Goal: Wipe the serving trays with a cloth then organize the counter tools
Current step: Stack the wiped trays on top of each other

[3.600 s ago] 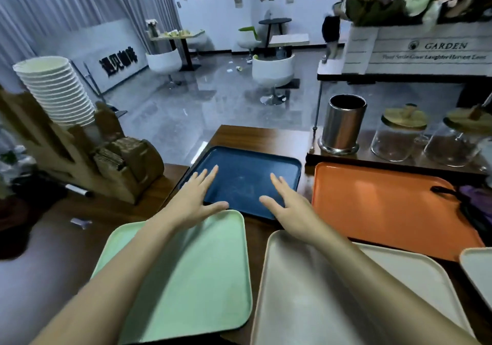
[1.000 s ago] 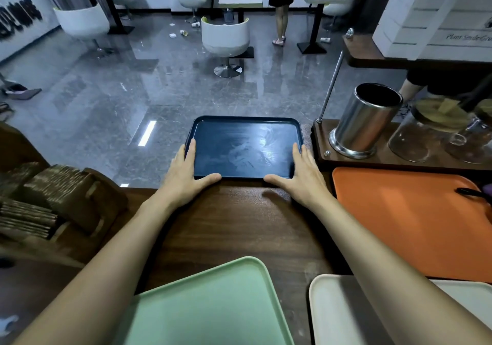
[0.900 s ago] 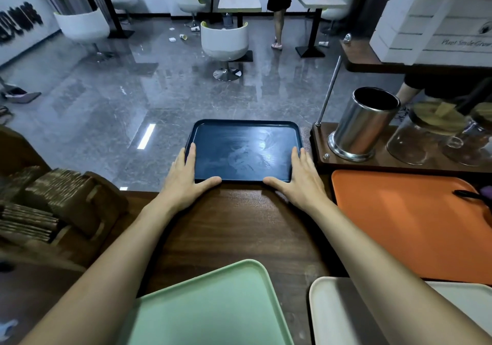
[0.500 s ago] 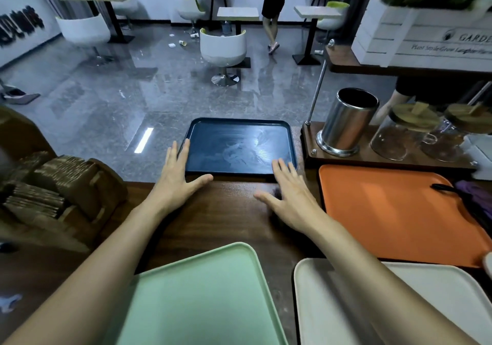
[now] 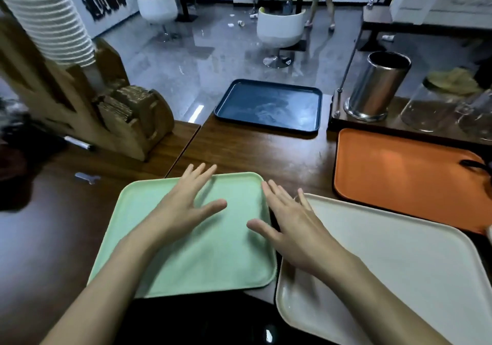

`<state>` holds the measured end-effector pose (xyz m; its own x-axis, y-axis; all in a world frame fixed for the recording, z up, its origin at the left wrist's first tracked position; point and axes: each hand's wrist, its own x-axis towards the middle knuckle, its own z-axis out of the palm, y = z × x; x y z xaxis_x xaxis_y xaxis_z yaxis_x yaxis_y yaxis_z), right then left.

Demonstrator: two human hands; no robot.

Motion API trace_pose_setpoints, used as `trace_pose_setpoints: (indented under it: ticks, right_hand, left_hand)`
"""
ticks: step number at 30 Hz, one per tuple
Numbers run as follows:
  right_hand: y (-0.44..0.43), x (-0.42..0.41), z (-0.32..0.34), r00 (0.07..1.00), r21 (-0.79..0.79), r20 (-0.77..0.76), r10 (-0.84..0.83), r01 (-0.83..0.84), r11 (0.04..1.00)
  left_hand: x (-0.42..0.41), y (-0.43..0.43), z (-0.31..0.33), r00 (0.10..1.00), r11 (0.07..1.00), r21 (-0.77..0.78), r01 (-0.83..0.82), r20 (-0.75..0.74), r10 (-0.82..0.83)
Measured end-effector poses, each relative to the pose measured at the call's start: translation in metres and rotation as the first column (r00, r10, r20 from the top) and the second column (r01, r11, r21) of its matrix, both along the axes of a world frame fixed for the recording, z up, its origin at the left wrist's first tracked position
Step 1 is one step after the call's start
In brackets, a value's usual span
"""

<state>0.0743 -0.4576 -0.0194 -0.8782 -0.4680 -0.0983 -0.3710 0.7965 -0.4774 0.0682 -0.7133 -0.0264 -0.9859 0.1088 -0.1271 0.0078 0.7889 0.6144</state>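
Several serving trays lie on the dark wooden counter (image 5: 255,153). A dark blue tray (image 5: 269,105) with smear marks sits at the far edge. An orange tray (image 5: 404,171) is at the right. A green tray (image 5: 213,259) and a cream tray (image 5: 399,270) lie nearest me. My left hand (image 5: 186,206) hovers open over the green tray, fingers spread. My right hand (image 5: 290,222) is open over the gap between the green and cream trays. Neither hand holds anything. No cloth shows clearly.
A steel cylinder holder (image 5: 378,86) and glass jars (image 5: 439,105) stand on a wooden base at the right. A wooden rack (image 5: 119,121) with brown sleeves and stacked white cups (image 5: 48,20) stands at the left. A dark strap (image 5: 476,165) lies on the orange tray. Beyond are chairs and a person.
Both hands have let go of the blue tray at the far edge and drawn back toward me, over the green and cream trays. My view has tilted down and left.
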Motion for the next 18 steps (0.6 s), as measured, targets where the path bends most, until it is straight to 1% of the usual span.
trace_pose_setpoints:
  ticks: [3,5,8,12,15,18]
  right_hand:
    - [-0.001,0.025,0.003,0.998,0.059,-0.003,0.065,-0.064,0.996]
    - [-0.003,0.036,0.001,0.995,0.115,0.014,0.100,-0.101,0.988]
    - [-0.007,0.047,-0.005,0.988,0.187,0.033,0.151,-0.154,0.970]
    - [-0.017,0.050,-0.015,0.984,0.288,-0.008,0.176,-0.167,0.943]
    - [-0.020,0.040,-0.018,0.984,0.299,-0.056,0.172,-0.148,0.943]
    - [-0.020,0.025,-0.022,0.986,0.279,-0.064,0.156,-0.132,0.951]
  left_hand:
    - [0.046,-0.010,-0.003,0.994,0.994,-0.011,-0.108,0.030,0.108]
    - [0.072,-0.018,-0.003,0.983,0.983,-0.001,-0.185,0.017,0.185]
    - [0.100,-0.028,-0.006,0.968,0.966,-0.053,-0.252,0.006,0.252]
    - [0.116,-0.039,-0.011,0.952,0.942,-0.152,-0.298,0.016,0.304]
    - [0.117,-0.044,-0.014,0.944,0.935,-0.172,-0.311,0.057,0.324]
    - [0.110,-0.047,-0.018,0.949,0.934,-0.216,-0.283,0.076,0.306]
